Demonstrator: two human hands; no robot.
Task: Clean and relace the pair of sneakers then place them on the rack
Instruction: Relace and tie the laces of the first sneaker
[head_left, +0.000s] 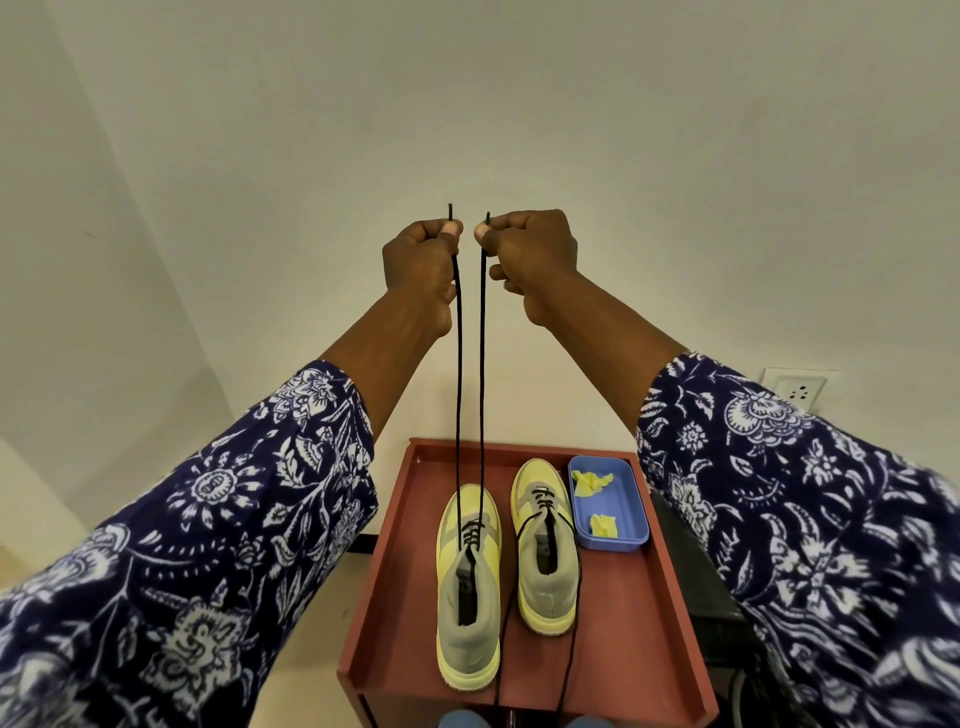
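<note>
In the upper middle of the frame the left hand (422, 270) and the right hand (532, 265) are raised side by side, each with fingers curled and thumb pressed down, pinching one end of a black lace (459, 395). A short tip of lace sticks up above each fist. The two strands hang taut and almost parallel, close together, down to the left sneaker (468, 587) in the lower middle, where they enter the eyelets over its tongue. This yellow and grey shoe stands toe away on the flat reddish top of the rack (634, 649). Just beside it to the right stands the right sneaker (545, 545), laced in black, its loose lace ends trailing over the near edge. Right of that lies a blue tray (618, 512) holding two crumpled yellow cloths (592, 480). Both forearms wear dark blue floral sleeves (218, 519).
</note>
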